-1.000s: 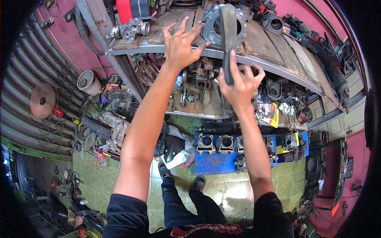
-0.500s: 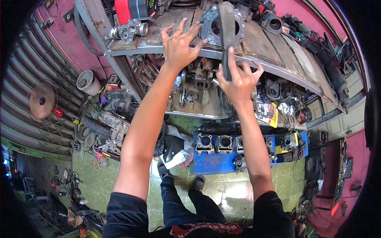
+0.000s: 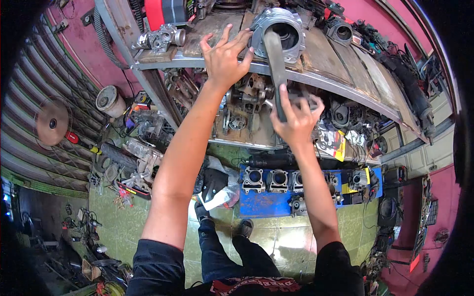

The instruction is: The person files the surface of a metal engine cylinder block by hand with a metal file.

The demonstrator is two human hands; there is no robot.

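Note:
A round-bored metal cylinder part (image 3: 295, 25) sits on the wooden top shelf (image 3: 316, 49) near its front edge. My left hand (image 3: 227, 59) has its fingers spread, the fingertips at the left side of this part. In my right hand (image 3: 296, 118) is a long grey flat bar (image 3: 277, 59), gripped at its lower end. The upper end of the bar reaches up to the mouth of the bore, slanting a little left. Fingers of my right hand are slightly blurred.
A carburetor-like part (image 3: 160, 39) stands at the shelf's left. Another bored part (image 3: 339, 30) is to the right. The shelf's metal front edge (image 3: 345, 89) runs under my hands. Below, several cylinder blocks lie on a blue board (image 3: 261, 203).
My right hand has come down and the bar with it; its upper end dropped from above the part to the bore's mouth. My left hand stays nearly in place.

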